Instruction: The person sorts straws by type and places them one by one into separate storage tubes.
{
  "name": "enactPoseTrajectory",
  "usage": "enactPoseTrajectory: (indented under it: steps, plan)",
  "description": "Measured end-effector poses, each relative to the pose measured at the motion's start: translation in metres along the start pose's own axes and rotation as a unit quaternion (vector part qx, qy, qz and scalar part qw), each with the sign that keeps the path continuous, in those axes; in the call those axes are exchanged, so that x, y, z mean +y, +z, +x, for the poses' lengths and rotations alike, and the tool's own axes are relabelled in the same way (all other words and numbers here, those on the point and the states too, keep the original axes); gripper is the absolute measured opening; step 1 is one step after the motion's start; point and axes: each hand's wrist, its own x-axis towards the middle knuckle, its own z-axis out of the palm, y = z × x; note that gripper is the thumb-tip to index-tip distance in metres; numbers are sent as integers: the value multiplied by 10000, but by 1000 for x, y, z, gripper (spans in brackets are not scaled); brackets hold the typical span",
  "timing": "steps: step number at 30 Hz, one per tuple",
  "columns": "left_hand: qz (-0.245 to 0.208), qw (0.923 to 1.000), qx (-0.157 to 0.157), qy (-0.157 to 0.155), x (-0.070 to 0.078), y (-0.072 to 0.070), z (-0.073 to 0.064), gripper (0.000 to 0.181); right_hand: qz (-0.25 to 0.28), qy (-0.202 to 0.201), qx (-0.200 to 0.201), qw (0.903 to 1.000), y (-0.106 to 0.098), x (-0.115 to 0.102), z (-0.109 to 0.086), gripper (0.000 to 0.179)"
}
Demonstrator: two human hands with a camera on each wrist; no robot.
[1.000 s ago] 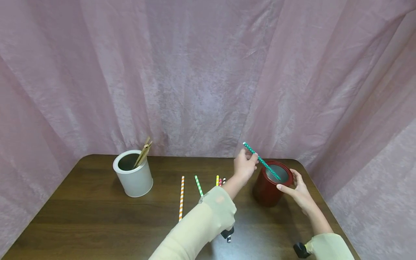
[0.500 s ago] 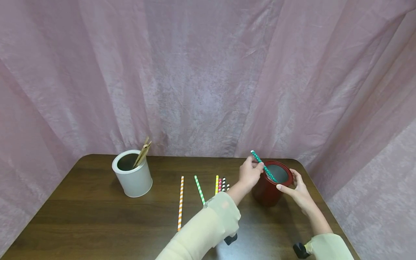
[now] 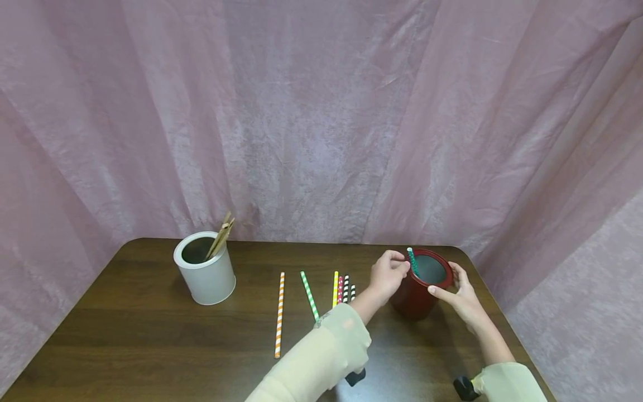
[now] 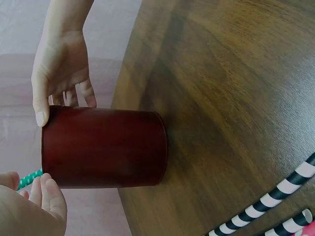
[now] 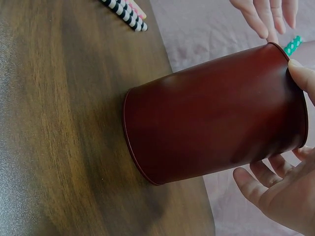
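one red can (image 3: 413, 301), standing on the brown table (image 3: 150, 340); one green dotted straw (image 3: 412, 261) inside, leaning at the rim, top end projecting. my right hand (image 3: 464, 301): thumb on the rim, fingers part-curled round the far side, gripping the can. my left hand (image 3: 385, 278): fingers loosely parted beside the rim near that straw, holding nothing. lying to my left: one orange-striped straw (image 3: 279, 315), one green-striped straw (image 3: 309, 296), one yellow straw (image 3: 335, 286), one pink dotted straw (image 3: 340, 289), two black-striped straws (image 3: 346, 287). farther left: one white can (image 3: 213, 285), wooden sticks (image 3: 220, 240) within.
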Motion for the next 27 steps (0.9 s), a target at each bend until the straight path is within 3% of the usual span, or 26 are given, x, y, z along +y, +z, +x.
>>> enactPoseTrajectory:
  steps: [10,17,27]
  plan:
    - [67,9993,-124,347,-4,-23,6,24,246,-38,39,9997,1,-7,-3,84]
    - [470,9977,-265,412,-8,-55,13,29,280,-23,-74,9996,0,-10,-4,84]
    - [554,9956,-723,204,-36,-103,22,33,300,-1,-99,9995,0,-10,-5,85]
